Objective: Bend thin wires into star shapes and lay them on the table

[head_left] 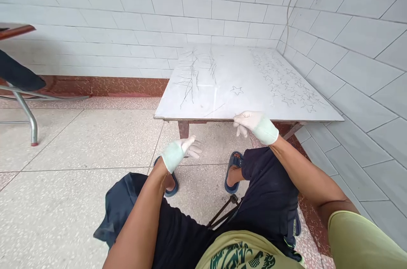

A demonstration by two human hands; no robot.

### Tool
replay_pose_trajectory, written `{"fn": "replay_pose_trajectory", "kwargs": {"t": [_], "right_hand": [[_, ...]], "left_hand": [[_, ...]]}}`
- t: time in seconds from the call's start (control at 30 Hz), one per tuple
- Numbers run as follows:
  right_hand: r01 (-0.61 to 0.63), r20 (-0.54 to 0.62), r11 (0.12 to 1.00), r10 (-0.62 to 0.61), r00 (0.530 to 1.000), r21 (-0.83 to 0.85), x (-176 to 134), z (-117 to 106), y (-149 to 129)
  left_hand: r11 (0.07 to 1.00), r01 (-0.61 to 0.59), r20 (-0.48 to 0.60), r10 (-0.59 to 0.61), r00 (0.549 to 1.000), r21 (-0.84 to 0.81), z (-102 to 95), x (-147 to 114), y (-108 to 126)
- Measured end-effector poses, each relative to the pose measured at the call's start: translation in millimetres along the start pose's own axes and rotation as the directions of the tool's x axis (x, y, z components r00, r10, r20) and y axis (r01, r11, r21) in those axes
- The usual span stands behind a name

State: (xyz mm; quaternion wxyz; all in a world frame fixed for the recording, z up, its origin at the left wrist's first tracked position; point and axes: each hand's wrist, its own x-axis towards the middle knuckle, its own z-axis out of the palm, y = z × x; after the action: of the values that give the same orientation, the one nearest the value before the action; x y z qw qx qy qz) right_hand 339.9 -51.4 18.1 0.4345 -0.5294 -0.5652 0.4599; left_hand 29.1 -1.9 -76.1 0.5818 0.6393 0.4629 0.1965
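Note:
My left hand (pixel 183 150), in a white glove with a mint-green cuff, is held above the floor in front of the table. Its fingers stretch out loosely, and I see nothing in them. At the front edge of the white-topped table (pixel 244 109) is my right hand (pixel 254 125), gloved the same way. Thumb and forefinger are pinched together there; whatever they hold, if anything, is too small to make out. Beyond it lies a single thin star outline (pixel 237 90). Many similar star shapes (pixel 286 84) cover the right part of the tabletop. Thin dark wire-like strands (pixel 191 76) lie at the left.
Grey tiled walls (pixel 359 48) meet behind and right of the table, with a cable (pixel 288 19) hanging in the corner. At the far left stands a metal-legged piece of furniture (pixel 28 112). My sandalled feet (pixel 233 171) are on the speckled floor (pixel 79 142).

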Motion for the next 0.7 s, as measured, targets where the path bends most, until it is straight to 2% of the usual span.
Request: {"fn": "replay_pose_trajectory", "kwargs": {"t": [0.1,0.17,0.3,0.43,0.53,0.7], "right_hand": [[0.105,-0.051,0.994,-0.107,0.993,-0.038,38,-10,-16],[0.099,-0.095,0.993,-0.106,0.99,-0.067,75,-13,-26],[-0.025,-0.194,0.997,0.011,0.981,-0.069,159,-12,-45],[-0.118,-0.224,0.989,0.097,0.97,-0.084,226,-7,-51],[-0.184,-0.237,0.976,0.152,0.96,-0.12,257,-7,-48],[-0.314,-0.286,0.921,0.244,0.927,-0.23,286,-14,-37]], "left_hand": [[0.995,0.023,-0.036,-0.02,0.999,0.096,8.5,-9,-8],[0.989,0.017,-0.063,-0.008,0.998,0.144,16.2,-20,-17],[0.974,0.026,-0.074,-0.009,0.997,0.225,23.4,-35,-35],[0.952,0.033,-0.063,-0.015,0.998,0.304,16.9,-33,-45],[0.934,0.037,-0.05,-0.02,0.999,0.357,12.8,-29,-52],[0.912,0.023,-0.021,-0.016,1.0,0.409,7.4,-28,-66]]}}
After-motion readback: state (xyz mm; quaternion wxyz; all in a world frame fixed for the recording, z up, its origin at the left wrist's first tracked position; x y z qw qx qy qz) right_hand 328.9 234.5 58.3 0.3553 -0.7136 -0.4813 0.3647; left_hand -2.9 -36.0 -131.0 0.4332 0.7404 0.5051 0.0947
